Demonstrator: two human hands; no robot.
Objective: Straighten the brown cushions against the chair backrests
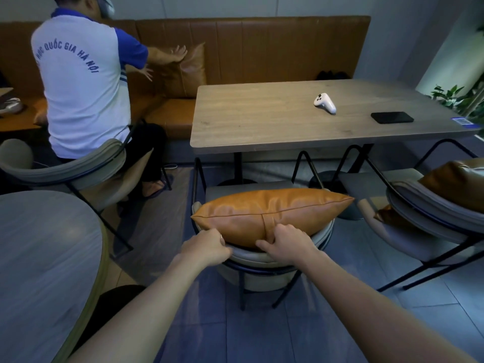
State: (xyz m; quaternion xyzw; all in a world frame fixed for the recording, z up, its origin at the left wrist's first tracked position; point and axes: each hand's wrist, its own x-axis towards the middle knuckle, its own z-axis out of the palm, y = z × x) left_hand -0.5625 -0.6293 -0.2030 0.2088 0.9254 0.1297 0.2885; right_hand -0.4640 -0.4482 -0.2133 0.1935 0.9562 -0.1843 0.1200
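A brown leather cushion (pixel 269 213) lies lengthwise along the top of the grey curved backrest (pixel 251 258) of the chair right in front of me. My left hand (pixel 207 247) grips the cushion's lower left edge at the backrest rim. Near the middle seam, my right hand (pixel 285 242) pinches the cushion's lower edge. A second brown cushion (pixel 455 184) leans in the chair at the right. A third brown cushion (pixel 188 69) stands against the bench back, and another person (pixel 83 90) has both hands on it.
A wooden table (pixel 262 121) stands beyond the chair, carrying a white controller (pixel 324 102) and a black phone (pixel 392 117). A round grey table (pixel 44 258) is at my left. A brown bench (pixel 262 48) runs along the wall. Plants (pixel 461 98) are at far right.
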